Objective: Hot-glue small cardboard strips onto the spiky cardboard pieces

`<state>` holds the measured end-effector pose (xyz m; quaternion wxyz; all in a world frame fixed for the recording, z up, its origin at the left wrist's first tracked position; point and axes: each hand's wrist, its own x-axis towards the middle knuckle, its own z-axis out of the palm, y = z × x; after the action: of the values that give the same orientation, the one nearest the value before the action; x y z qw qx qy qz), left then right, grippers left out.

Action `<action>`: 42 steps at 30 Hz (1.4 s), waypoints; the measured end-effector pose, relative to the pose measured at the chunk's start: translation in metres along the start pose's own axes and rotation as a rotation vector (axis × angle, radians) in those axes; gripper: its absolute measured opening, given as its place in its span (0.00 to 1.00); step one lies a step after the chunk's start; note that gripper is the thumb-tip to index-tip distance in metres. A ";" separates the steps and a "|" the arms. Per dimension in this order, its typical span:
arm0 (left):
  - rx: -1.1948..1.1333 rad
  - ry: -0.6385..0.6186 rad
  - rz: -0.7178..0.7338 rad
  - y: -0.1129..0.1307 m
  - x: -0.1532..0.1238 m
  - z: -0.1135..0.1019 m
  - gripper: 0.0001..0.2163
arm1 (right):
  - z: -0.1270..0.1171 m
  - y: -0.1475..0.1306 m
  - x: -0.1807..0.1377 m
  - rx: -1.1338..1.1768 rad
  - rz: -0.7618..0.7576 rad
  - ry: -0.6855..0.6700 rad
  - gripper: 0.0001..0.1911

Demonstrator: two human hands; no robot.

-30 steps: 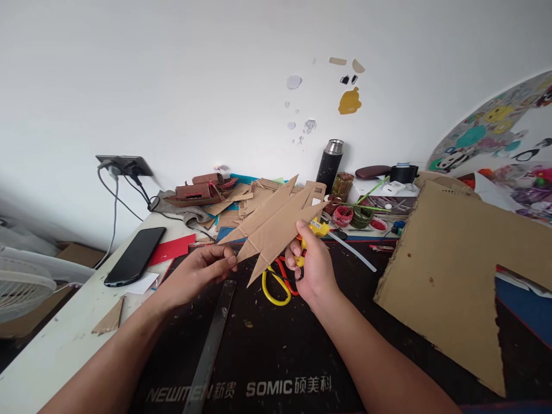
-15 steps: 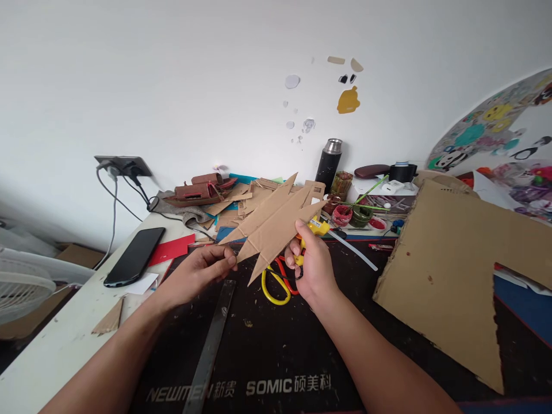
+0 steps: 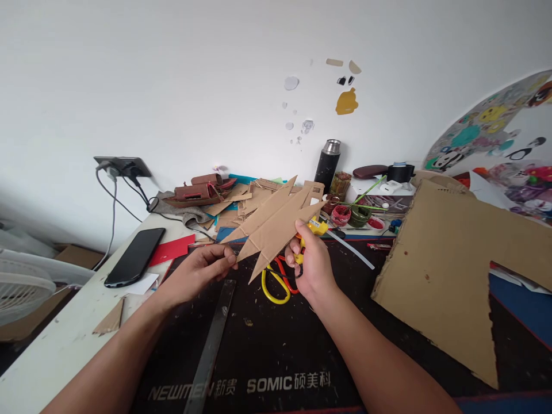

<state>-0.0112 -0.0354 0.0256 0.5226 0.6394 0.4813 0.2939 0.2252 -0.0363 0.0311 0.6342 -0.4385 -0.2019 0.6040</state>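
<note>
My left hand pinches the lower left point of a spiky, several-pointed cardboard cutout and holds it above the black mat. My right hand is closed around a yellow glue gun, whose body pokes out above my fingers just behind the cutout's right edge. A clear glue stick trails from the gun to the right. Yellow-handled scissors lie on the mat below the cutout.
A metal ruler lies on the mat at left. A large cut cardboard sheet leans at right. A phone, red paper, cardboard scraps, a model boat, a flask and paint pots crowd the back.
Almost nothing moved; both hands keep their hold, and the view shifted slightly so the big cardboard sheet sits a little further left.
</note>
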 end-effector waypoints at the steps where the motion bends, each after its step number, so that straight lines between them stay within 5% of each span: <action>1: -0.004 0.003 -0.001 0.000 0.000 0.000 0.29 | 0.000 0.000 0.000 0.001 0.002 0.000 0.28; 20: 0.099 0.000 0.054 -0.001 0.001 -0.004 0.27 | -0.002 0.001 0.008 0.025 0.018 0.023 0.29; 27: 0.364 0.151 0.165 -0.004 0.001 -0.002 0.26 | -0.005 0.000 0.011 0.010 0.030 0.033 0.30; 42: 0.174 -0.014 0.102 -0.003 0.002 0.013 0.29 | -0.003 0.004 0.008 0.015 0.040 0.022 0.27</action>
<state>-0.0003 -0.0385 0.0190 0.4526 0.7083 0.4681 0.2728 0.2266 -0.0302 0.0248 0.6277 -0.4442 -0.1814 0.6131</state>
